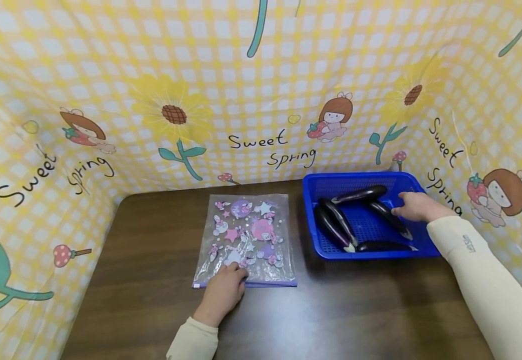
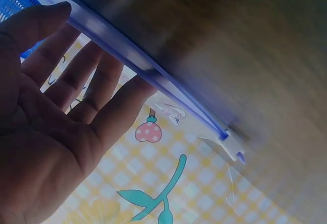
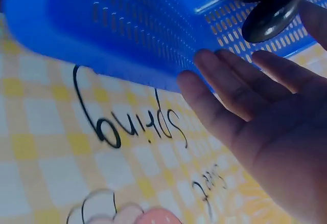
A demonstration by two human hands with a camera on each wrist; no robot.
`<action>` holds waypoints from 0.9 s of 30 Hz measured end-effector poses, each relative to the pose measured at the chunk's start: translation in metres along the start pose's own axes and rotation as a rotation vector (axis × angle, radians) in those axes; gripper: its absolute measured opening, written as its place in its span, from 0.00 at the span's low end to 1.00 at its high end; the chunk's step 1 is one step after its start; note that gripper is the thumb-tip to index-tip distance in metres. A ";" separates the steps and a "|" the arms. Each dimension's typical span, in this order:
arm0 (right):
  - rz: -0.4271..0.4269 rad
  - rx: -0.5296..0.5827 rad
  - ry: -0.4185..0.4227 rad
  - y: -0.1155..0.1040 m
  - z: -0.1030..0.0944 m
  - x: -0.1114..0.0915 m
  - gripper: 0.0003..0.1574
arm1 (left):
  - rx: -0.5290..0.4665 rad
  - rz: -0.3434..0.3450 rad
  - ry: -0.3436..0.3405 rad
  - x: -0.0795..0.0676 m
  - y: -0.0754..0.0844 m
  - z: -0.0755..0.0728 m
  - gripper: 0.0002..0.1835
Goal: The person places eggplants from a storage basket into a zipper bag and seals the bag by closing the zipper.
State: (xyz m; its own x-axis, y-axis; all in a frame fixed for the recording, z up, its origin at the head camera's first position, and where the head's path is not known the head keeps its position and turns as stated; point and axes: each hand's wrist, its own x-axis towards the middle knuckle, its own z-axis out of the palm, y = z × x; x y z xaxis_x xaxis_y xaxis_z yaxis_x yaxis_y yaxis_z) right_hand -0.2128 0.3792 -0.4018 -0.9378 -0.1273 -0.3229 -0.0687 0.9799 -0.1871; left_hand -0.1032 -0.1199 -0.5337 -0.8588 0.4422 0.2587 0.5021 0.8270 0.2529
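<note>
A clear zip bag (image 1: 247, 235) printed with pink and purple stars and cartoon figures lies flat on the table. My left hand (image 1: 226, 290) rests on its near edge, over the purple zip strip (image 2: 138, 63); its fingers are slightly bent, with the thumb apart. A white slider (image 2: 232, 144) sits at one end of that strip. To the right stands a blue basket (image 1: 308, 215) holding several dark purple eggplants (image 1: 333, 225). Over the basket's right side is my right hand (image 1: 416, 206), fingers extended, close to an eggplant (image 3: 278, 14); in the right wrist view its palm holds nothing.
The brown wooden table (image 1: 153, 260) backs onto a yellow checked cloth (image 1: 243, 90) with flowers and lettering, which also rises on the left and right. The basket stands close to the back cloth, a small gap from the bag's right edge.
</note>
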 end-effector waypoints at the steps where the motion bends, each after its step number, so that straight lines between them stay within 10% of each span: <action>1: 0.008 0.008 -0.011 0.002 0.000 0.004 0.44 | 0.000 -0.001 -0.001 -0.001 0.000 0.000 0.08; 16: 0.120 0.078 -0.263 0.000 0.037 0.029 0.48 | -0.010 -0.014 -0.019 -0.002 -0.001 -0.003 0.08; 27: 0.123 0.029 -0.142 -0.004 0.046 0.029 0.45 | 0.007 -0.008 0.012 -0.004 -0.001 -0.001 0.10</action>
State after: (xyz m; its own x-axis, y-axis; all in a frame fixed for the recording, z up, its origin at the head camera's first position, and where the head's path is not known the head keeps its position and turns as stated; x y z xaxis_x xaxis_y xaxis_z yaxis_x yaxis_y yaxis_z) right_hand -0.2244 0.3649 -0.4532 -0.8807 -0.0291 -0.4727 0.0555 0.9849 -0.1641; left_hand -0.1007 -0.1229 -0.5339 -0.8613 0.4318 0.2678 0.4947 0.8329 0.2480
